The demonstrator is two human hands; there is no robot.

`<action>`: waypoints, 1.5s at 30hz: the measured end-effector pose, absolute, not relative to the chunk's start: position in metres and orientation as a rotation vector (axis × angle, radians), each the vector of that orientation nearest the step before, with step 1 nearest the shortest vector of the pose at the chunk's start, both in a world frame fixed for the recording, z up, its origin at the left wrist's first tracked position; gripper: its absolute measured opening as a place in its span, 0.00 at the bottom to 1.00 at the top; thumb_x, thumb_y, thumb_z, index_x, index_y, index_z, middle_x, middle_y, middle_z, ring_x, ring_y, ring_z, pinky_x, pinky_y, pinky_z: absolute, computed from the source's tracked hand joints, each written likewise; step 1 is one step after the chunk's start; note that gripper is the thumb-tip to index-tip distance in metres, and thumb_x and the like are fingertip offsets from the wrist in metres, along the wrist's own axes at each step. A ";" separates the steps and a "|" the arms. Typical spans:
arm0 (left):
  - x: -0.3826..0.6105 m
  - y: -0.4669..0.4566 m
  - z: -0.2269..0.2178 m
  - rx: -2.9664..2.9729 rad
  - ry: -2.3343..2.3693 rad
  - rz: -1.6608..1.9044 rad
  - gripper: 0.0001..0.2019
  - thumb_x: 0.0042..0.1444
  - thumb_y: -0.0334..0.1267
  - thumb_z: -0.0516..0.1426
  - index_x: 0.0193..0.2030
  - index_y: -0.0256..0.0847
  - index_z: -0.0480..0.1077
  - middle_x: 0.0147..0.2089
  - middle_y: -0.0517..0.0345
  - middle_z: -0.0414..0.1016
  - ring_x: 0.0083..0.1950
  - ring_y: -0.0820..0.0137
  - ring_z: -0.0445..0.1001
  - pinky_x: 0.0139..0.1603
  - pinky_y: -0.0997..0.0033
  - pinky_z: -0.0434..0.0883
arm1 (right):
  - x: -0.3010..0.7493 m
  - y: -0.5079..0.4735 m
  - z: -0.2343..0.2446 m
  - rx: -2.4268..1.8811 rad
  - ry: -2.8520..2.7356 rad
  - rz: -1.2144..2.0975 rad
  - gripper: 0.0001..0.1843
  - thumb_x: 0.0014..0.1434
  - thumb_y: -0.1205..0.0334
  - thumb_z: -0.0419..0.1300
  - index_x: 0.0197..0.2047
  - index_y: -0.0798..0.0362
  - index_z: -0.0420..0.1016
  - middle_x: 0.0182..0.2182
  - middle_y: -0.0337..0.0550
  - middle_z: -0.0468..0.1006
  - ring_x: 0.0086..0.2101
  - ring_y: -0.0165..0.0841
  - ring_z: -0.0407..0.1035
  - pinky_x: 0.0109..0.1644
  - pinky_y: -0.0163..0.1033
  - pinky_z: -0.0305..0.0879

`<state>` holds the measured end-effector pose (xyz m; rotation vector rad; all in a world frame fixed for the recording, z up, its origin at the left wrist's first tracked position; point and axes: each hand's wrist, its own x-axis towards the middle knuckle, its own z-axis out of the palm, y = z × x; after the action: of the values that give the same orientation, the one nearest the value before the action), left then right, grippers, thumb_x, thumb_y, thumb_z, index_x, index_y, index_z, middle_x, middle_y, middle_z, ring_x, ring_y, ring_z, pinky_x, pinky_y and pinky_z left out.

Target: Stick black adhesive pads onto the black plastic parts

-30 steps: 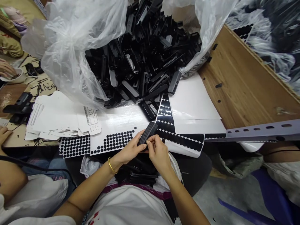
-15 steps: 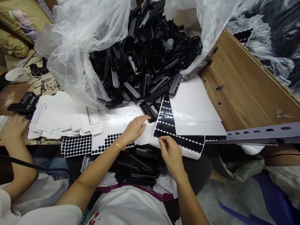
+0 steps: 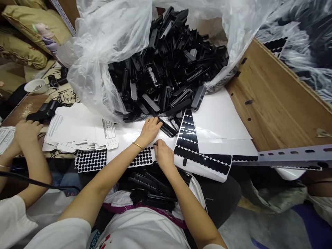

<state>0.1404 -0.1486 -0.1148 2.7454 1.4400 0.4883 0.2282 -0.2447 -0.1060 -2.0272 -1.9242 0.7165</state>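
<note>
My left hand (image 3: 149, 130) reaches forward over a white sheet of round black stickers (image 3: 124, 152), its fingers curled onto a long black plastic part (image 3: 166, 127) at the foot of the pile of black plastic parts (image 3: 171, 65). Just behind it, my right hand (image 3: 163, 155) rests on the same sheet with thumb and forefinger pinched at a black dot at the sheet's edge. A second sheet of black stickers (image 3: 197, 152) lies to the right. Several finished black parts (image 3: 153, 188) lie in my lap.
The pile spills from a clear plastic bag (image 3: 103, 52) at the back. White die-cut cards (image 3: 75, 131) are stacked at left, where another person's hand (image 3: 26, 129) works. A wooden board (image 3: 275, 100) and a grey slotted metal rail (image 3: 293, 152) lie at right.
The carbon-patterned part that both hands held a second ago is gone from them. My left hand has reached forward to the pile; my right hand has moved left onto the dot sheet.
</note>
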 end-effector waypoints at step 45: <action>0.159 -0.137 -0.085 3.204 0.799 0.374 0.15 0.59 0.23 0.43 0.41 0.31 0.70 0.50 0.40 0.71 0.50 0.62 0.70 0.49 0.60 0.65 | 0.194 -0.318 -0.146 -0.794 -1.413 2.006 0.17 0.49 0.49 0.62 0.27 0.53 0.64 0.22 0.34 0.70 0.26 0.26 0.62 0.33 0.33 0.58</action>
<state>0.1591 -0.1369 -0.0854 3.2044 0.7985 0.3741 0.1944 -0.3178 -0.1459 -0.7935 -1.4129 2.0063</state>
